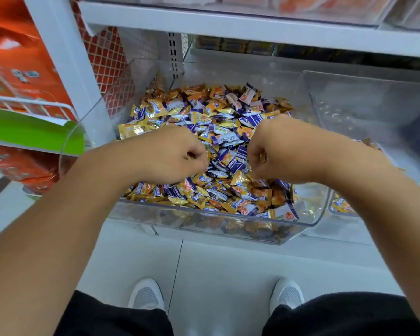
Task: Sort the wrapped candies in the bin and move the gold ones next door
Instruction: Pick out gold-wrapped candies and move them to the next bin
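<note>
My left hand (177, 154) is curled into a loose fist just above the candies (211, 146), and there's a glint of gold wrapper tucked in the crook of the fingers, so I reckon I've got a few gathered in there. My right hand (274, 154) is curled the same way, a scrap of gold showing at the thumb, knuckles down close to the heap. How many each fist holds, I can't tell.

Under both hands the bin (218, 215) is heaped with a jumble of gold and purple-and-white wrappers, thoroughly mixed right up to its front wall. To the right of the bin sits the neighbouring bin (373, 98), mostly bare at the back, with a small cluster of gold candies (341, 205) showing at its front corner. That's where these go.

Risks now. Fists this full can leak, and anything slipping out on the way right lands back in the mix or over the front wall onto the floor (228, 267) by my shoes. The wrappers look slick and crinkly, so a purple one could easily ride along unseen. The heap sits level with the front rim too, so a careless dig could shove some over.
</note>
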A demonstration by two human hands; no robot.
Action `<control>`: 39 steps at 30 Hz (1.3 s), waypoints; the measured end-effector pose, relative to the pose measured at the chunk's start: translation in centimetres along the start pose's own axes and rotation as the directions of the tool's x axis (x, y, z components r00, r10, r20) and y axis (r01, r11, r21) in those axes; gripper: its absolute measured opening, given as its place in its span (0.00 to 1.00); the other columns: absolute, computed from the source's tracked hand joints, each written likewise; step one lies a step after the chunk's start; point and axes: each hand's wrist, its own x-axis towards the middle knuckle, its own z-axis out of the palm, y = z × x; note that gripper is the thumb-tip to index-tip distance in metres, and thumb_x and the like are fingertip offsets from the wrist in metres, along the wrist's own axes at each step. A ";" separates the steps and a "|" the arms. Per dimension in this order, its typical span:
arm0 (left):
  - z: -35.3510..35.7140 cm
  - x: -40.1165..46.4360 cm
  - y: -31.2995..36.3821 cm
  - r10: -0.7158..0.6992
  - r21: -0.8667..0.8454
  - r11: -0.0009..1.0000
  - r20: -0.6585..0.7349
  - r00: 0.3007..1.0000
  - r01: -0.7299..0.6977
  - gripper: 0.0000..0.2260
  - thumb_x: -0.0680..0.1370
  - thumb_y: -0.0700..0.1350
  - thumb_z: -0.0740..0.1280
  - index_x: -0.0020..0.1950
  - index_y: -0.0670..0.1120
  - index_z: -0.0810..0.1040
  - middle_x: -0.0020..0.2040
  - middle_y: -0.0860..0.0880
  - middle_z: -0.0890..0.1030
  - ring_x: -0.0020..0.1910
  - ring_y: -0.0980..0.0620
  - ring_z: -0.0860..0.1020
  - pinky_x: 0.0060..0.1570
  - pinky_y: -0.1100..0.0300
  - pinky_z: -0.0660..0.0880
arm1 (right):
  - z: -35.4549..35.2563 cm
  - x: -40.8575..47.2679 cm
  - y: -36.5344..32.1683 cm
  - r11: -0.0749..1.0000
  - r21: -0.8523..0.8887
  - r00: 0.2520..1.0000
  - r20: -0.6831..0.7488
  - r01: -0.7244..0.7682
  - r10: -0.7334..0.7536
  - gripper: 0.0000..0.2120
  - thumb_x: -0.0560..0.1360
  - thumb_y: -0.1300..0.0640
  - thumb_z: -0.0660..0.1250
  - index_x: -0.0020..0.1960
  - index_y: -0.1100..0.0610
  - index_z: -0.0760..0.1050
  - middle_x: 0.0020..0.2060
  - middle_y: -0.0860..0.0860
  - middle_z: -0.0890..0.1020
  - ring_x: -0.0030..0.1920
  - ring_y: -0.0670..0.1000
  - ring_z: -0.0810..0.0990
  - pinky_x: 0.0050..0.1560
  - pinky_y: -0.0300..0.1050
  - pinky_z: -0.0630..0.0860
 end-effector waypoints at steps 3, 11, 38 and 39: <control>0.0 0.2 -0.1 0.011 0.093 0.996 -0.007 1.000 -0.010 0.10 0.71 0.61 0.74 0.45 0.57 0.84 0.46 0.57 0.83 0.54 0.56 0.75 0.55 0.49 0.76 | -0.5 -0.3 0.4 0.989 0.142 0.997 -0.078 0.027 -0.016 0.07 0.74 0.57 0.69 0.39 0.59 0.79 0.33 0.51 0.80 0.35 0.42 0.77 0.38 0.43 0.75; 0.2 0.7 0.3 0.124 0.052 0.992 -0.171 0.977 -0.117 0.02 0.74 0.48 0.75 0.43 0.53 0.84 0.40 0.61 0.79 0.42 0.67 0.76 0.42 0.68 0.68 | -0.6 -0.6 0.5 0.977 0.212 0.997 -0.080 0.034 -0.018 0.04 0.74 0.57 0.70 0.44 0.54 0.75 0.33 0.47 0.77 0.31 0.45 0.74 0.32 0.39 0.67; 0.4 0.6 1.5 -0.034 -0.216 0.976 -0.288 0.957 -0.030 0.10 0.79 0.52 0.68 0.40 0.49 0.81 0.25 0.54 0.75 0.22 0.60 0.73 0.29 0.76 0.65 | -0.3 1.1 -1.1 -0.328 0.942 0.857 0.230 -0.076 0.461 0.10 0.81 0.61 0.62 0.40 0.57 0.73 0.20 0.50 0.74 0.23 0.47 0.76 0.34 0.48 0.80; 0.3 0.6 1.4 -0.036 -0.240 0.970 -0.304 0.952 -0.040 0.08 0.78 0.52 0.69 0.43 0.51 0.82 0.30 0.54 0.78 0.26 0.61 0.76 0.34 0.75 0.67 | -0.3 1.2 -1.1 -0.340 0.938 0.849 0.236 -0.071 0.473 0.08 0.80 0.61 0.65 0.42 0.59 0.75 0.24 0.52 0.77 0.29 0.49 0.78 0.33 0.46 0.80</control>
